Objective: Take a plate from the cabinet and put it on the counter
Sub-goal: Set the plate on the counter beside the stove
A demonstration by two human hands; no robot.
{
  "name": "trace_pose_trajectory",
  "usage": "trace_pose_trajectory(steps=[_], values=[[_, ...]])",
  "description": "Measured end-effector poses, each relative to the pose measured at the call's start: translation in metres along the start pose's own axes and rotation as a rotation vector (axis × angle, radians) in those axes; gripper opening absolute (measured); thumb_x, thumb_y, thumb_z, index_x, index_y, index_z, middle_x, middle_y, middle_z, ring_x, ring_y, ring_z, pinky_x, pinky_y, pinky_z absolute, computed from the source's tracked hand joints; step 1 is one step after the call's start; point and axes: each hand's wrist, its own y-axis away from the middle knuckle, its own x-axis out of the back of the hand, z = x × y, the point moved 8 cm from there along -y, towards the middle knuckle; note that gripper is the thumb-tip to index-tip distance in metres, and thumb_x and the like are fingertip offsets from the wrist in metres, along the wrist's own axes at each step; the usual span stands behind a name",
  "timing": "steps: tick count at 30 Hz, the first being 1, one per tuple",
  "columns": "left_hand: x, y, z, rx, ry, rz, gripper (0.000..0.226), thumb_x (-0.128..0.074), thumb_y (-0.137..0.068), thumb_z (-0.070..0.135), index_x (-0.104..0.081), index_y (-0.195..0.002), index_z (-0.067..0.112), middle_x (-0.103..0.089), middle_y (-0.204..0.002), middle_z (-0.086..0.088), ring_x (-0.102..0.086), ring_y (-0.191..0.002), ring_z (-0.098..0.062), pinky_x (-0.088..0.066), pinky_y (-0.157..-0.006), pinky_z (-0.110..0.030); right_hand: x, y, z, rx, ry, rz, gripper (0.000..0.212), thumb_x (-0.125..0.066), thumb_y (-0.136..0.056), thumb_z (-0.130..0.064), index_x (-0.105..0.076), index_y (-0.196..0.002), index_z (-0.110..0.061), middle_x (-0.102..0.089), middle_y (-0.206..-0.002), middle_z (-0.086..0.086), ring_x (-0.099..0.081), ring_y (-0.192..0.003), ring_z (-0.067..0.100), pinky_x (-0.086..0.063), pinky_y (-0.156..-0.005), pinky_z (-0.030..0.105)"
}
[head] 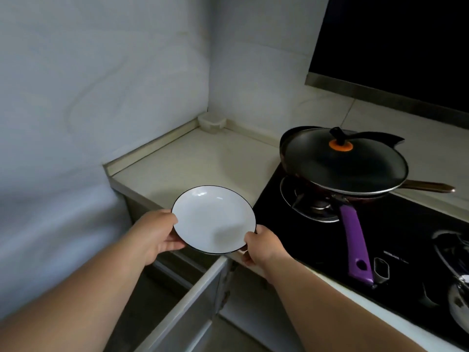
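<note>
Head view: left hand (154, 232) and right hand (261, 246) grasp round white black-rimmed ceramic plate (214, 219) above beige stone counter (193, 158); best lowered level, left of black glass hob (317, 240).

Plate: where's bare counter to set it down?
Free: pale counter between the left wall, the corner container and the stove, just beyond the plate held by both hands. Crowded: stove, under the lidded pan with its purple handle.
</note>
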Motion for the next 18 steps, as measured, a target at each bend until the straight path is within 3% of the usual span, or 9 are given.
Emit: trace_pose_trajectory(steps=[6, 8, 13, 15, 18], values=[[-0.022, -0.088, 0.027, 0.009, -0.059, -0.081, 0.026, -0.04, -0.09, 0.005, -0.06, -0.094, 0.021, -0.068, -0.094, -0.005, -0.067, -0.085, -0.025, -0.058, -0.05, -0.03, -0.01, -0.069, -0.021, -0.093, -0.069, 0.038, 0.028, -0.033, -0.085, -0.005, -0.052, -0.105, -0.013, -0.058, -0.077, 0.011, -0.052, -0.052, 0.019, -0.043, -0.042, 0.022], [-0.027, -0.115, 0.04, -0.02, -0.055, -0.081, 0.03, -0.038, -0.088, 0.002, -0.061, -0.092, 0.022, -0.069, -0.089, -0.002, -0.068, -0.082, -0.023, -0.058, -0.054, -0.032, -0.013, -0.095, -0.026, -0.105, -0.087, 0.069, 0.03, -0.034, -0.081, -0.006, -0.053, -0.102, -0.013, -0.059, -0.075, 0.012, -0.054, -0.048, 0.019, -0.043, -0.043, 0.024], [-0.031, -0.167, 0.061, -0.095, -0.058, -0.039, 0.039, -0.036, -0.082, -0.004, -0.062, -0.1, 0.018, -0.068, -0.088, -0.004, -0.068, -0.077, -0.026, -0.058, -0.069, -0.042, -0.021, -0.146, -0.041, -0.092, -0.098, 0.129, 0.024, -0.036, -0.078, -0.006, -0.054, -0.086, -0.019, -0.063, -0.07, 0.006, -0.06, -0.042, 0.014, -0.059, -0.062, 0.038], [-0.03, -0.181, 0.065, -0.105, -0.061, -0.026, 0.039, -0.036, -0.082, -0.005, -0.061, -0.101, 0.018, -0.067, -0.09, -0.007, -0.067, -0.077, -0.028, -0.058, -0.072, -0.045, -0.026, -0.158, -0.046, -0.098, -0.098, 0.13, 0.025, -0.036, -0.077, -0.005, -0.051, -0.077, -0.025, -0.064, -0.069, 0.005, -0.06, -0.039, 0.013, -0.058, -0.059, 0.035], [-0.026, -0.196, 0.066, -0.116, -0.062, -0.01, 0.036, -0.036, -0.083, -0.003, -0.061, -0.1, 0.018, -0.065, -0.086, -0.003, -0.065, -0.071, -0.025, -0.056, -0.062, -0.038, -0.034, -0.17, -0.049, -0.105, -0.089, 0.117, 0.026, -0.034, -0.077, -0.005, -0.049, -0.075, -0.026, -0.066, -0.071, 0.005, -0.059, -0.036, 0.012, -0.049, -0.042, 0.02]])
